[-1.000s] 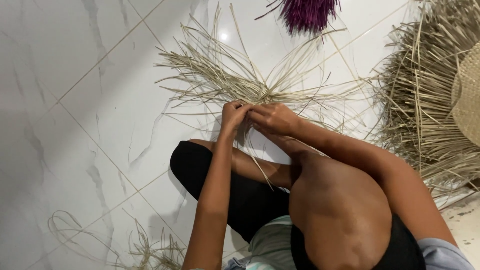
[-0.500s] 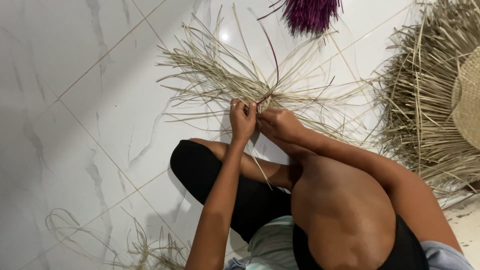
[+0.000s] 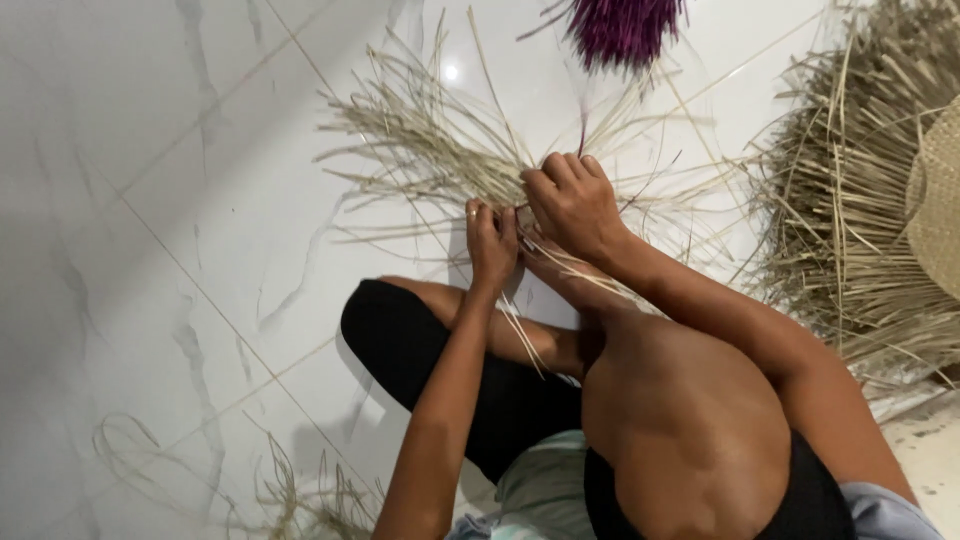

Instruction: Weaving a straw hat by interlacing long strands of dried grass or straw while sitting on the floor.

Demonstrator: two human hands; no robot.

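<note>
So in the head view the person is sitting on the white marble floor [image 3: 180,200], and both hands are working right at the knot of a fan of pale straw strands [image 3: 420,150]. The left hand [image 3: 492,245] is pinching down on the strands at the gathered centre, and the right hand [image 3: 575,205] is curling over them just beside it, fingers closed on the bundle. So the hands are practically touching each other, both clamped on the straw.

What could go wrong: those strands are looking dry and springy, so a slipping pinch would probably be letting the centre splay open, or a sharp bend could be snapping one.

Beyond the right hand a purple-dyed bundle [image 3: 620,30] is lying, and off to its right a big straw heap [image 3: 850,210].
</note>
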